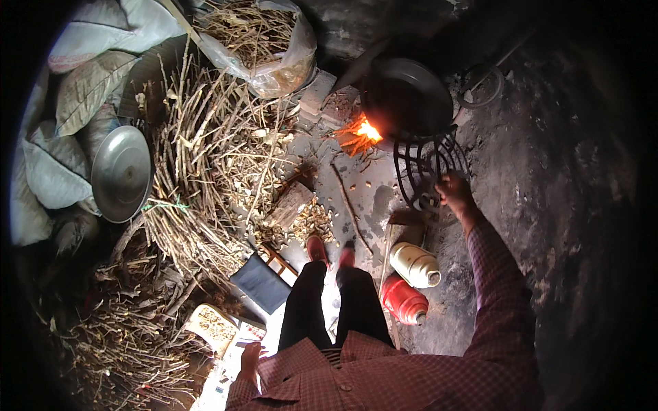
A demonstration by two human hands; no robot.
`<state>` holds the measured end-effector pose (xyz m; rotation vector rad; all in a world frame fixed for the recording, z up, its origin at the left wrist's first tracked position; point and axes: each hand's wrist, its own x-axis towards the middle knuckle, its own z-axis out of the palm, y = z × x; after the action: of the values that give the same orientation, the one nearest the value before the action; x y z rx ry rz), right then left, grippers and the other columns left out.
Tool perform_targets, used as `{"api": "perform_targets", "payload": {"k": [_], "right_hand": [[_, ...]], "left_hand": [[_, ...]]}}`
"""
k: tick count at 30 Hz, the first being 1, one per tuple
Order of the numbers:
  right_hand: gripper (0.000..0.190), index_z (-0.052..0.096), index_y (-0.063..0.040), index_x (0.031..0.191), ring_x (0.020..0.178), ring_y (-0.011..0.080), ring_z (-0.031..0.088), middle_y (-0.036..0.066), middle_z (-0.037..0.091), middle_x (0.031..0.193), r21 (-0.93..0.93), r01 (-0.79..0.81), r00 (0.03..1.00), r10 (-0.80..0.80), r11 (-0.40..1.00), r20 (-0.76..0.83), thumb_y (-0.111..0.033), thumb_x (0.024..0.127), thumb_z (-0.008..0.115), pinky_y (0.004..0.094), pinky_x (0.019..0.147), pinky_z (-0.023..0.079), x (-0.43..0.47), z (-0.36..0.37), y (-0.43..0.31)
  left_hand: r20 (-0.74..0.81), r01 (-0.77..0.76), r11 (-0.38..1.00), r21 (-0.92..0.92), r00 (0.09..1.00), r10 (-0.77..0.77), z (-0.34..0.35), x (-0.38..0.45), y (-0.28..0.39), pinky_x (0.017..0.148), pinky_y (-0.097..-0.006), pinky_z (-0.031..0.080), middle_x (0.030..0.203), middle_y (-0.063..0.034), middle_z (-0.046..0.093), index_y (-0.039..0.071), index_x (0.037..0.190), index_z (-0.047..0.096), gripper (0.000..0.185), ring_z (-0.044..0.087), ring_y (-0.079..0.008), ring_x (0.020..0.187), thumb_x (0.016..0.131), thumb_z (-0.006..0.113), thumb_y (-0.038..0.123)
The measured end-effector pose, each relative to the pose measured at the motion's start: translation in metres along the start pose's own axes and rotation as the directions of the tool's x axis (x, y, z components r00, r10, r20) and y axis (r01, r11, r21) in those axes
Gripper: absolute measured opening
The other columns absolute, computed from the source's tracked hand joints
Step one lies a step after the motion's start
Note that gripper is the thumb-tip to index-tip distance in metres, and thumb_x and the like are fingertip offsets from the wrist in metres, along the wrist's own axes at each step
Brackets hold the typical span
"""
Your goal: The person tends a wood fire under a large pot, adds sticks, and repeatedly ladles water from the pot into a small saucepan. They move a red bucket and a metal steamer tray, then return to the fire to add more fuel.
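With fingers curled, my right hand (453, 191) grips a bar at the near right part of a dark slatted metal rack (411, 169). The rack lies just below a large dark round pan (411, 97) in the view. At the pan's left edge a fire (367, 131) burns among thin sticks. My left hand (251, 355) hangs low at my left side, near a cream tray (212, 324) of small pieces; its fingers are partly blurred by glare, and I see nothing in them.
Bundled dry sticks (195, 154) and a clear bag of twigs (303, 56) lie left and ahead. A round metal lid (122, 173) leans on sacks. Cream (415, 264) and red vacuum flasks (403, 299) stand by my right leg. A stick (351, 208) lies on the floor.
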<state>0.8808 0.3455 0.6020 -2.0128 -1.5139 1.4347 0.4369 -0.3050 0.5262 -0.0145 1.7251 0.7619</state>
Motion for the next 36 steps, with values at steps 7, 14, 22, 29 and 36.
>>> {"api": "perform_targets", "payload": {"k": [7,14,22,29,36], "right_hand": [[0.012,0.061,0.000,0.084,0.065,0.0225,0.060,0.009,0.059,0.076,-0.161,0.000,0.999,-0.006,0.987,-0.033,-0.010,0.079,0.064,0.0385,0.059,0.055,0.194,0.002,-0.046],[0.017,0.059,-0.004,0.094,0.078,0.0263,0.060,0.013,0.058,0.086,-0.371,0.002,0.974,0.083,0.929,0.212,-0.012,0.080,0.064,0.0401,0.064,0.053,0.341,0.005,-0.034],[0.028,0.058,-0.005,0.110,0.086,0.0305,0.061,0.017,0.061,0.097,-0.745,0.110,0.994,-0.079,0.658,0.078,-0.020,0.086,0.053,0.0437,0.072,0.052,0.393,0.031,-0.002],[0.043,0.052,-0.009,0.123,0.108,0.0361,0.053,0.018,0.055,0.120,-0.960,0.170,0.985,-0.036,0.224,0.166,-0.032,0.086,0.048,0.0460,0.094,0.042,0.425,0.047,0.030],[0.036,0.059,-0.008,0.114,0.106,0.0321,0.056,0.021,0.057,0.115,-0.921,0.287,0.939,-0.268,0.264,0.216,-0.030,0.087,0.048,0.0442,0.091,0.043,0.411,0.050,0.031]], "left_hand": [[-0.212,0.348,0.905,-0.243,0.891,-0.400,0.027,-0.018,-0.012,0.068,-0.0401,0.056,0.094,-0.0176,0.057,-0.005,0.108,0.045,0.029,0.063,-0.0315,0.074,0.088,0.053,0.016],[-0.187,0.518,0.851,-0.092,0.830,-0.525,0.118,-0.012,0.016,0.069,-0.0404,0.053,0.097,-0.0174,0.058,-0.003,0.110,0.044,0.031,0.062,-0.0280,0.083,0.089,0.053,0.017],[-0.200,0.548,0.825,-0.140,0.800,-0.566,0.161,0.003,0.034,0.067,-0.0390,0.053,0.094,-0.0167,0.059,-0.003,0.110,0.046,0.029,0.062,-0.0272,0.081,0.089,0.053,0.016],[-0.223,0.565,0.811,-0.154,0.779,-0.585,0.170,0.009,0.035,0.064,-0.0377,0.053,0.093,-0.0161,0.060,-0.002,0.109,0.047,0.028,0.062,-0.0264,0.079,0.088,0.053,0.015],[-0.243,0.554,0.817,-0.161,0.780,-0.576,0.165,0.011,0.032,0.062,-0.0365,0.053,0.091,-0.0155,0.061,-0.002,0.109,0.048,0.026,0.062,-0.0257,0.077,0.088,0.053,0.014]]}}
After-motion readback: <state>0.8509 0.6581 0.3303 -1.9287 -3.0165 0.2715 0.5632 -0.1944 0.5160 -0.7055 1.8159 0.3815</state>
